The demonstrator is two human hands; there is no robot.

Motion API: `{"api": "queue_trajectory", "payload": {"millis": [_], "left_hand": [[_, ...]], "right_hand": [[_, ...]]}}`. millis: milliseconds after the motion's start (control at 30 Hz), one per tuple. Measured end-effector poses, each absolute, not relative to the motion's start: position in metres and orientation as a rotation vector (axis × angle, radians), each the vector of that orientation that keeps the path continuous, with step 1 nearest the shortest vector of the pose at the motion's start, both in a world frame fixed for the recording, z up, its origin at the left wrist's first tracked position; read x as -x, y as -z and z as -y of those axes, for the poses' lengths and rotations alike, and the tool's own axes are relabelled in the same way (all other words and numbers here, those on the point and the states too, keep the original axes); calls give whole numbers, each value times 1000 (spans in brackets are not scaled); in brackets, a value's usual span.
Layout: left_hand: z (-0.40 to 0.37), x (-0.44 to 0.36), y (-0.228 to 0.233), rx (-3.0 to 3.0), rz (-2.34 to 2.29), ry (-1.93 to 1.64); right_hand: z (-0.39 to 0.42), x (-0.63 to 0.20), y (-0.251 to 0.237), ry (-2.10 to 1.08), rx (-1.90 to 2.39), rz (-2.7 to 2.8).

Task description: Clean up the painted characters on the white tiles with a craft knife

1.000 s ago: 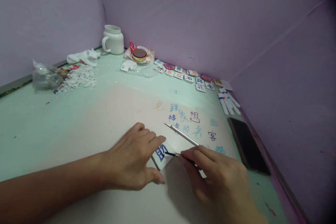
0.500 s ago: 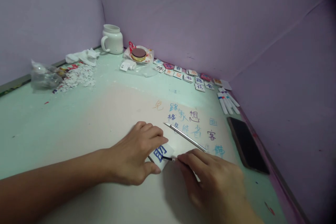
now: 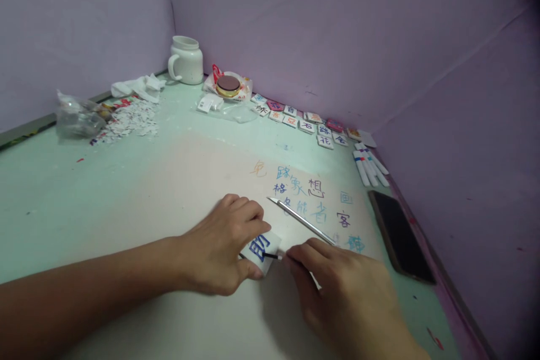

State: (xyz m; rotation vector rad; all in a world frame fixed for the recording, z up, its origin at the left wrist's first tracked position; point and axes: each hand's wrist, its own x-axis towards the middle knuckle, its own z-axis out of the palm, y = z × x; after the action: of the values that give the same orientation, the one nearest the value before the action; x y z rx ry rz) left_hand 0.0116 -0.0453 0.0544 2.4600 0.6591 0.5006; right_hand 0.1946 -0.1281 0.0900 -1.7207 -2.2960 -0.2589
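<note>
The left hand (image 3: 219,253) pinches the small white tile with a blue character (image 3: 260,247); the right hand (image 3: 337,287) grips a thin black-tipped tool (image 3: 270,256), its tip touching the tile's right edge

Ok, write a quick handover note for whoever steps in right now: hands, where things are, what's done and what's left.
Left hand: pinching the small white tile with the blue character, steadying it on the table.
Right hand: holding a thin black-tipped tool, tip touching the tile's right edge.
Nearby: a silver craft knife lies loose on the table just beyond the hands; finished character tiles are lined up along the back wall; markers and a phone are at the right.
Done: the blue character looks fully drawn.
Left: apparently the fine work at the tile's edge, then probably placing it with the others.
</note>
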Motion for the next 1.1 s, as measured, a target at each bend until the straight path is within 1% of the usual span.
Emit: {"api": "queue_trajectory", "payload": {"millis": [167, 267, 367, 433, 633, 867, 1100], "left_hand": [[45, -11, -54, -2458, -668, -504], [45, -11, -53, -2448, -665, -498], [45, -11, -53, -2442, -658, -509], [45, -12, -52, -2429, -662, -515], [47, -13, -51, -2374, -684, -514], [47, -12, -51, -2352, -679, -529], [48, -13, -54, -2350, -685, -495]], "right_hand": [[119, -189, -105, 267, 1717, 2435], [113, -183, -112, 358, 1660, 2510], [113, -178, -113, 464, 1624, 2536], [117, -178, -107, 472, 1643, 2506], [136, -185, -82, 354, 1724, 2242], [136, -188, -78, 241, 1698, 2188], [143, -190, -64, 59, 1647, 2029]]}}
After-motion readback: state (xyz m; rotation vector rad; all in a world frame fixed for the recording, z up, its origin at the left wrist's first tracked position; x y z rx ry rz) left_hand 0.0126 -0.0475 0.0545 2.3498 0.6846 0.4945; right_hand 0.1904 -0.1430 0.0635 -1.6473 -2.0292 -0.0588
